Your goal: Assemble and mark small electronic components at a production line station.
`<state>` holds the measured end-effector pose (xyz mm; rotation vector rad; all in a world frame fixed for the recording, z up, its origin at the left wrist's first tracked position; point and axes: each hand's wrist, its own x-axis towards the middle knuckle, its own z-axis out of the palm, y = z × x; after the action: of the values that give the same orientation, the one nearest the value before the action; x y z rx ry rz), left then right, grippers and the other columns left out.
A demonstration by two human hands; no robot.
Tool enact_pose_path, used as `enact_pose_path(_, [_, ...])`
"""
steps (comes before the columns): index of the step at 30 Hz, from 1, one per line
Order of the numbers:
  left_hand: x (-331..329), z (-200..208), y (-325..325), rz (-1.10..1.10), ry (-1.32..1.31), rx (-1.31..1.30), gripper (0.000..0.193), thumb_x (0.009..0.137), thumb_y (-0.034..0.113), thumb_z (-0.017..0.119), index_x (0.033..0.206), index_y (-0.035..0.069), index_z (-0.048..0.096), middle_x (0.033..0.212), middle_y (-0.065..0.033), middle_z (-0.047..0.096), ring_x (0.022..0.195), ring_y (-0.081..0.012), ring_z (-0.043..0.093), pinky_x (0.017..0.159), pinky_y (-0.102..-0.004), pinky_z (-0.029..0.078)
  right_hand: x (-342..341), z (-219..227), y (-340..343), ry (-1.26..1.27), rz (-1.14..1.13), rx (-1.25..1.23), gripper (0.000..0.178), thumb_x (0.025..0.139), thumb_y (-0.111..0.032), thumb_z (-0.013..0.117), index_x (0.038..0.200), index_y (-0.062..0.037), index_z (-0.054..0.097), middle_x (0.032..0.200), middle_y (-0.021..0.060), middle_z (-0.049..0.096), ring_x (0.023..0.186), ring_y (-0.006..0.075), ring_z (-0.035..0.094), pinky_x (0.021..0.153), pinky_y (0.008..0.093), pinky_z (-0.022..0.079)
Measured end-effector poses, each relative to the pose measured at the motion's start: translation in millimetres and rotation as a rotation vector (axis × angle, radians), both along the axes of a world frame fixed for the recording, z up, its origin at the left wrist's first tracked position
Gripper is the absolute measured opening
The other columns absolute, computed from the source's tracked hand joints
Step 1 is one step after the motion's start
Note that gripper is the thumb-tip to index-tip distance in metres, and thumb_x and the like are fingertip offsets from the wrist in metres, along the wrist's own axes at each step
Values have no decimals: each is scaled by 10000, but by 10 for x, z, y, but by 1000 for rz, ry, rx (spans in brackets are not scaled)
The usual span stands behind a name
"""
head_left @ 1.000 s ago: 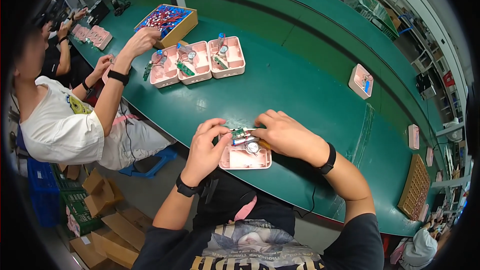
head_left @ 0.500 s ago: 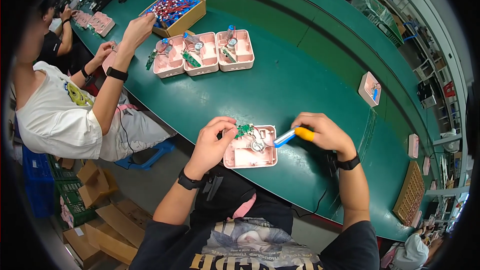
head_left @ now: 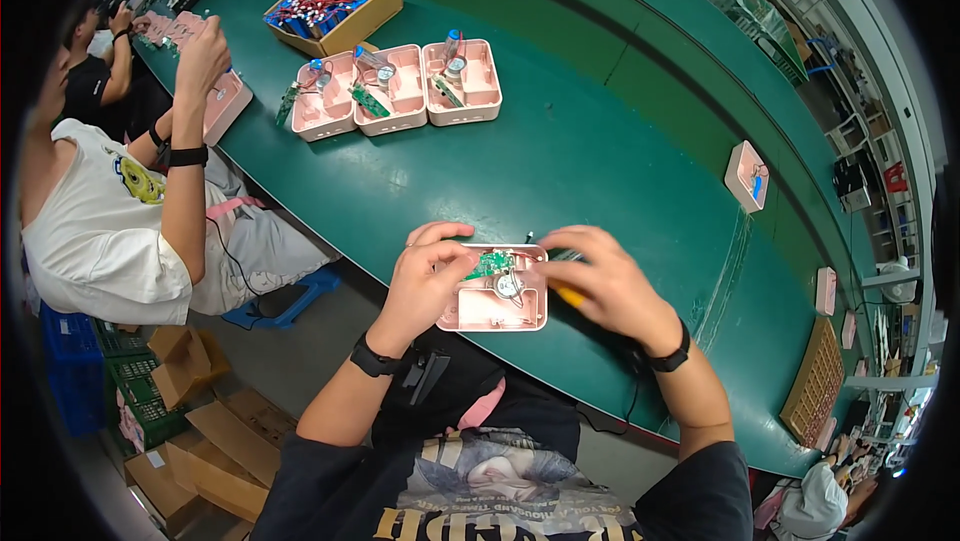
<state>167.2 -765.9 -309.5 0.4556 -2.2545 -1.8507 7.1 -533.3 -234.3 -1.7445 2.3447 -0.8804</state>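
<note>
A pink plastic housing [head_left: 512, 323] lies at the table's near edge, with a round silver speaker [head_left: 508, 284] and thin wires inside. My left hand [head_left: 428, 276] is closed at its left side, thumb and fingers pinching a green circuit board [head_left: 490, 265] over the upper compartment. By the right wall is my right hand [head_left: 605, 281], its fingers bent around a blue battery [head_left: 567, 254] that is mostly hidden; only a bluish-grey sliver shows. A yellow finger cover [head_left: 570, 296] is on one of that hand's digits. Fingertips of the right hand overlap the housing's rim.
Three pink housings [head_left: 462, 121] with boards and batteries stand in a row at the far left, before a cardboard box [head_left: 385, 16] of blue batteries. Another housing [head_left: 747, 176] lies far right. At left a co-worker [head_left: 115, 231] handles a pink housing [head_left: 228, 106]. Cartons [head_left: 215, 466] sit on the floor.
My right hand has moved left and turned over the housing's right wall, hiding most of the battery. The board now lies lower over the housing. The co-worker's raised hand has left the battery box.
</note>
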Motion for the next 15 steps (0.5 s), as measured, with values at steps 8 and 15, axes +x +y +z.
enact_pose_path(8, [67,-22,113,42,72,-48,204,973,123,743,1130,-6,762,1357,-118,719,1357,-298,582,1130,-427,436,-6,-169,-212,58,224,-30,307,845,-61,855,1137,-45,762,1298,130,742,1115,332,738,914,427,616])
enact_pose_path(15, [482,178,364,257,-84,-413,523,903,184,791,1385,23,665,1324,-129,684,1269,-337,619,1122,-478,438,-35,-125,-176,166,191,-63,301,824,-46,865,1102,-22,753,1273,152,773,996,323,784,835,402,645])
